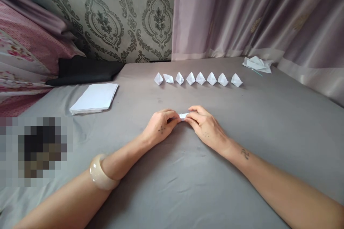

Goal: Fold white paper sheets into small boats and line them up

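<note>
"White paper is what we are holding, isn't it?"

"Yes, one small folded piece. We are gripping it between our left hand and our right hand, thumb and fingers closing on it at either side."

"Which way is it lying?"

"Left to right across us, as far as we are making out. Our fingertips are covering both ends, so we cannot tell its full outline."

"And which hand is nearer to it?"

"Neither. Both are touching it, and its bare part is filling the narrow gap between them. We are judging that to be the relation that matters most: two hands facing each other along one sideways axis."

"Where are we keeping it on the grey cloth?"

"Straight in front of us, on our side of the row of folded papers. That row is also running left to right, well apart from our fingers and reaching farther to the right than to the left."

"What about the stack of white sheets?"

"It is lying off to the left, nearer our left hand, and neither hand is touching it."
</note>
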A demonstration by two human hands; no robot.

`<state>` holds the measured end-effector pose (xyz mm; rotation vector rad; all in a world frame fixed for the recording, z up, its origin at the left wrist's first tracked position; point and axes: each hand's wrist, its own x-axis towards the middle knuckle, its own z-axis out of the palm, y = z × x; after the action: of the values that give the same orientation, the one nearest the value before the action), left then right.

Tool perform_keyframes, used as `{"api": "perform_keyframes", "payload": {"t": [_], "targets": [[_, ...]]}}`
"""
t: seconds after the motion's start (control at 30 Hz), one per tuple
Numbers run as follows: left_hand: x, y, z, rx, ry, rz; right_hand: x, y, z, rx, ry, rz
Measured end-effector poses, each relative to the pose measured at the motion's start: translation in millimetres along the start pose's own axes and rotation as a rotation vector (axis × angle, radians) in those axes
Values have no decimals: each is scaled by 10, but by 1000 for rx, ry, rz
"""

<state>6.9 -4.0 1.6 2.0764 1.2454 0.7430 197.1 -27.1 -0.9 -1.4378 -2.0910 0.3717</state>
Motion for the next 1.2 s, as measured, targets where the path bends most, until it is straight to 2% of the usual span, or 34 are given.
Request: {"api": "perform_keyframes", "payload": {"t": [0.1, 0.2, 0.33, 0.47, 0.57, 0.7, 0.9, 1.2], "targets": [[9, 1, -17, -334, -24, -167, 24, 1, -38, 263, -1, 89], [28, -6, -16, -720, -52, -301, 47, -14, -82, 550, -82, 267], [46, 26, 0, -981, -81, -426, 61, -51, -129, 847, -162, 440], [63, 41, -20, -1019, -49, -500, 70, -74, -154, 923, -184, 572], [82, 16, -49, -1025, -86, -526, 74, -74, -157, 968, -205, 625], [97, -7, -80, -1031, -103, -592, 73, -78, -155, 997, -217, 640], [106, 9, -152, -1026, -130, -621, 79, -102, -195, 985, -206, 644], [108, 70, -287, -996, -250, -658, 78, -125, -311, 967, -323, 590]]}}
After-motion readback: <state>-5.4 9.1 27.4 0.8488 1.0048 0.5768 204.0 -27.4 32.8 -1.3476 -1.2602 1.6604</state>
